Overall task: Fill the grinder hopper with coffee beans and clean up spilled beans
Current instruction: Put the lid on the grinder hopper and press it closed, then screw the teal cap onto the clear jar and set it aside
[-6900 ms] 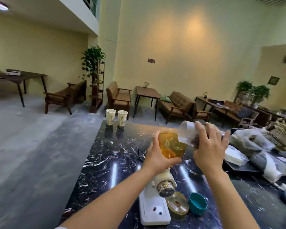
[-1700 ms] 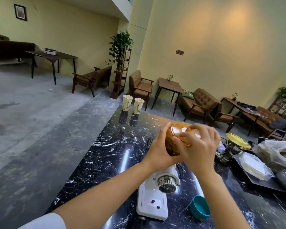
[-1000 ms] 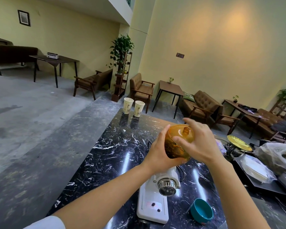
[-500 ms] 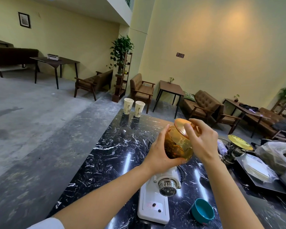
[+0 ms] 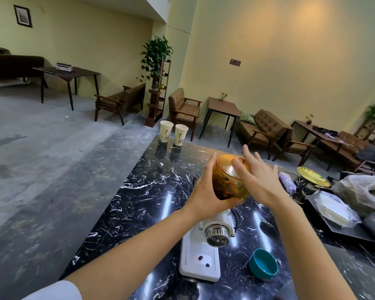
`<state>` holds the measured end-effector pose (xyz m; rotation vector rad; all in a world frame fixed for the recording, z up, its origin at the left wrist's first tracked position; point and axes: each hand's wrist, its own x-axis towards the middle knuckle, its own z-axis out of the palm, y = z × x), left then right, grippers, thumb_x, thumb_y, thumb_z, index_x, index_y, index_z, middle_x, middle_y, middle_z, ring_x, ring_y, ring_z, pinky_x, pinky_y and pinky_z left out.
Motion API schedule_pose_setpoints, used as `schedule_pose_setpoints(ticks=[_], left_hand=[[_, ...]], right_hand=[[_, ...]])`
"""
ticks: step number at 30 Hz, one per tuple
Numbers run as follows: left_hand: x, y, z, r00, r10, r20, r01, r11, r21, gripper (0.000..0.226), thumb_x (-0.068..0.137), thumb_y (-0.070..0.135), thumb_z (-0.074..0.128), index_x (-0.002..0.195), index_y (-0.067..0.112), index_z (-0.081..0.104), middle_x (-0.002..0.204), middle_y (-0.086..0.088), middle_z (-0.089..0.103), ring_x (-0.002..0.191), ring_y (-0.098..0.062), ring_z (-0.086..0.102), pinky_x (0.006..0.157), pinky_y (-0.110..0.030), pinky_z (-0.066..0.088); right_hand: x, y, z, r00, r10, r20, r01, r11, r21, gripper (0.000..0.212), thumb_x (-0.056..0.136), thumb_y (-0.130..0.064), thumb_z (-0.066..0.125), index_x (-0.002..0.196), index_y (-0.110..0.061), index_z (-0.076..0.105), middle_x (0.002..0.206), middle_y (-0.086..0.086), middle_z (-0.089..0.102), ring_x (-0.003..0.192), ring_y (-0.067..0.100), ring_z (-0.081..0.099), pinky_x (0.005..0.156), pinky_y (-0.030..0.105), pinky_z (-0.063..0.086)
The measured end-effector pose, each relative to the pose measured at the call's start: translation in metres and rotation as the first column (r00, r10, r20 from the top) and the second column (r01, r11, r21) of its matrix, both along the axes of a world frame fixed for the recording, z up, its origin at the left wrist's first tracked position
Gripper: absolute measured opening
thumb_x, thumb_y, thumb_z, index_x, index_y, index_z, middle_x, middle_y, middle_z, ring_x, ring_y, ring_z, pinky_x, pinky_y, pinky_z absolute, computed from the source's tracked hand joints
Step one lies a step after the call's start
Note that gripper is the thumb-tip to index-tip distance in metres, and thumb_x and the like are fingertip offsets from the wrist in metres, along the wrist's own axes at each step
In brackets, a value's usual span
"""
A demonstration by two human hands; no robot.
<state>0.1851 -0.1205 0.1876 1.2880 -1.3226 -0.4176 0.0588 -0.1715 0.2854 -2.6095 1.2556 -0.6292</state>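
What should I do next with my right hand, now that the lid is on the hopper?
Probably lift the right hand off the lid and pick the stray beans off the white grinder base. The lid looks seated, the left hand steadies the amber hopper, and beans lie loose on the base.

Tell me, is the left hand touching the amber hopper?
Touching. The head view shows the left hand wrapped around the side of the hopper, palm and fingers against its wall, with no gap visible.
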Motion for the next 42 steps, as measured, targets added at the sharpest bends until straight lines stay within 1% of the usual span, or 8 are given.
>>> schedule_pose_setpoints(ticks=[7,15,19,23,27,33,37,42], left_hand=[[-0.015,0.005,-0.015,0.996,0.085,-0.012,-0.086,0.991,-0.099,0.106,0.071,0.037,0.078,0.15,0.035,0.007,0.15,0.004,0.031,0.133,-0.004,0.031,0.11,-0.039,0.037],[-0.077,0.03,-0.082,0.721,0.687,0.092,-0.621,0.699,-0.355,0.023,0.083,0.014,0.053,0.097,-0.003,0.06,0.093,-0.006,0.052,0.083,-0.024,0.052,0.07,-0.036,0.047],[-0.152,0.043,-0.131,0.875,0.358,0.327,-0.373,0.928,-0.018,0.017,0.082,0.016,0.058,0.092,0.002,0.062,0.082,-0.007,0.057,0.073,-0.008,0.045,0.066,-0.018,0.037],[-0.216,0.031,-0.158,0.975,-0.073,0.21,-0.038,0.877,0.479,0.072,0.074,0.019,0.081,0.137,0.01,0.045,0.133,-0.005,0.047,0.108,-0.005,0.049,0.081,-0.002,0.034],[-0.252,0.014,-0.166,0.996,-0.017,0.082,-0.029,0.85,0.526,0.105,0.061,0.029,0.09,0.147,0.019,0.03,0.144,0.009,0.037,0.125,0.007,0.039,0.094,-0.008,0.035],[-0.271,0.013,-0.164,0.996,0.01,0.084,-0.055,0.828,0.558,0.069,0.063,0.035,0.086,0.117,0.052,0.046,0.117,0.031,0.058,0.111,0.01,0.053,0.094,-0.017,0.043],[-0.281,0.015,-0.167,1.0,-0.029,0.009,0.02,0.84,0.543,0.082,0.064,0.026,0.087,0.129,0.034,0.036,0.127,0.03,0.05,0.121,0.017,0.044,0.094,-0.003,0.034],[-0.292,0.017,-0.156,0.995,0.084,-0.056,-0.048,0.884,0.465,0.074,0.063,0.028,0.085,0.118,0.043,0.039,0.129,0.026,0.052,0.119,0.012,0.047,0.089,-0.008,0.04]], right_hand=[[-0.103,-0.033,-0.019,0.973,-0.019,0.231,-0.027,0.981,0.194,0.049,0.088,-0.048,0.05,0.13,-0.023,0.055,0.12,-0.007,0.061,0.105,0.007,0.058,0.084,0.008,0.04],[-0.241,-0.103,-0.189,0.984,-0.14,-0.108,0.176,0.823,0.54,0.064,0.072,-0.008,0.077,0.131,-0.004,0.051,0.124,0.02,0.063,0.101,0.026,0.064,0.09,0.034,0.047],[-0.247,-0.103,-0.254,0.99,0.052,-0.127,0.029,0.827,0.561,0.102,0.059,-0.03,0.086,0.145,-0.015,0.032,0.141,0.008,0.05,0.128,0.023,0.049,0.101,0.032,0.037],[-0.23,-0.11,-0.275,0.997,0.076,-0.019,-0.056,0.866,0.496,0.097,0.055,-0.043,0.083,0.14,-0.022,0.04,0.138,0.004,0.054,0.126,0.026,0.05,0.106,0.045,0.036],[-0.225,-0.103,-0.289,0.991,0.027,0.133,-0.088,0.872,0.481,0.072,0.055,-0.045,0.081,0.117,-0.025,0.052,0.113,-0.002,0.064,0.109,0.024,0.058,0.11,0.048,0.024],[-0.277,-0.097,-0.3,0.813,-0.3,0.498,-0.126,0.745,0.655,0.07,0.038,-0.04,0.087,0.096,-0.047,0.046,0.094,-0.016,0.065,0.088,0.007,0.063,0.076,0.026,0.05],[-0.293,-0.09,-0.296,0.691,-0.388,0.61,-0.091,0.79,0.607,0.064,0.04,-0.035,0.082,0.092,-0.05,0.049,0.092,-0.028,0.062,0.085,-0.01,0.059,0.073,0.004,0.043],[-0.28,-0.061,-0.286,0.656,-0.419,0.627,-0.143,0.747,0.649,0.065,0.046,-0.018,0.087,0.095,-0.042,0.051,0.101,-0.007,0.066,0.085,0.004,0.065,0.074,0.021,0.05]])
